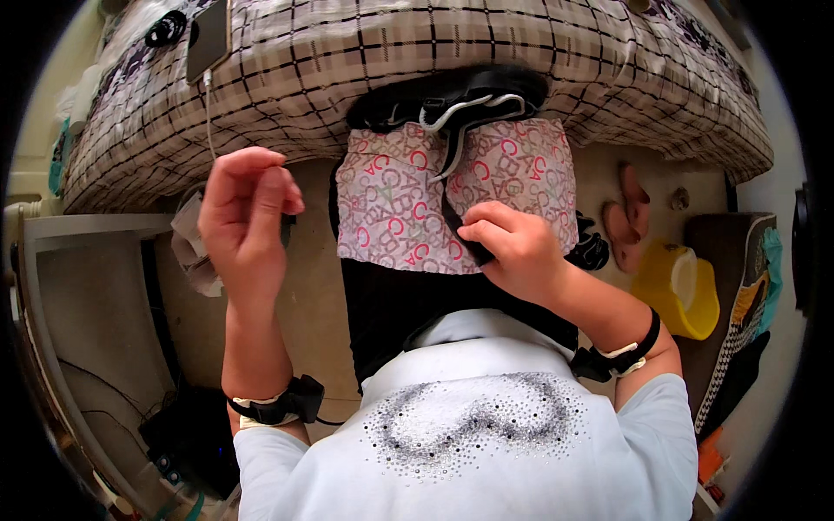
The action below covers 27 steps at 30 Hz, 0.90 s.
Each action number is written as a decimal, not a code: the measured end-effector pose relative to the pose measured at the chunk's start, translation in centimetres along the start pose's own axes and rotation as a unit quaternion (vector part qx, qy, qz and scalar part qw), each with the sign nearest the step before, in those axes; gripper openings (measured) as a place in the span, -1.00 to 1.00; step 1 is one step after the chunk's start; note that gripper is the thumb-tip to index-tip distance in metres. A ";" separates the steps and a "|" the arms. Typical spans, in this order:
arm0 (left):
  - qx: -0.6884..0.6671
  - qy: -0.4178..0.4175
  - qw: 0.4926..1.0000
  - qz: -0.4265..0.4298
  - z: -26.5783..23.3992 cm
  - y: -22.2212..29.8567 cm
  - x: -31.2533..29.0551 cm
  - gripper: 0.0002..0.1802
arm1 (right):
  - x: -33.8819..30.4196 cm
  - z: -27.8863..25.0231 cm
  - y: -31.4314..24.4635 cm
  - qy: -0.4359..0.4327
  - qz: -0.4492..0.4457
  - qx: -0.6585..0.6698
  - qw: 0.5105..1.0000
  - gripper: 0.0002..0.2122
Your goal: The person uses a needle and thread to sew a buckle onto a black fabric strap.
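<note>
The black strap could be twisted or let slip, since it appears to be pinched only near its lower end by the right hand, whose thumb and fingers are closed on it; the patterned cloth beneath might be dragged askew on the lap by a hard pull. From the black bundle, the strap is run down over the cloth to the right fingertips. The left hand is raised well apart, loosely curled; whether anything fine is held there cannot be told.
</note>
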<state>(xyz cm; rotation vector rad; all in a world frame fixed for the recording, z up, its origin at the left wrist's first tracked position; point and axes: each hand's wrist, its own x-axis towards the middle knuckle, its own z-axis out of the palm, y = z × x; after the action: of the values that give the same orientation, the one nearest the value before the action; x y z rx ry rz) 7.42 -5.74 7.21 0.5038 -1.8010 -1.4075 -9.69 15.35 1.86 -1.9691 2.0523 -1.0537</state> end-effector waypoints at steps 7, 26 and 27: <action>0.166 -0.128 0.978 0.011 4.0 -3.2 -0.5 -0.89 | 0.1 1.1 -0.5 -0.040 -0.052 0.042 0.997 -0.75; 0.060 -0.189 0.979 -0.038 6.0 -1.7 -4.1 -0.92 | 0.1 2.7 -0.8 -0.001 0.153 0.315 0.937 -0.85; 0.055 -0.179 0.982 -0.038 6.0 -1.7 -5.1 -0.91 | 0.1 3.5 -1.0 0.006 0.196 0.396 0.897 -0.87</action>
<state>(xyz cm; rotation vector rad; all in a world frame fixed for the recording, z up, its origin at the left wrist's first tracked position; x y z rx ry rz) 5.66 1.18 3.37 0.3959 -2.1766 -1.5304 -7.06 13.96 -0.22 -1.0916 1.5298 -1.4686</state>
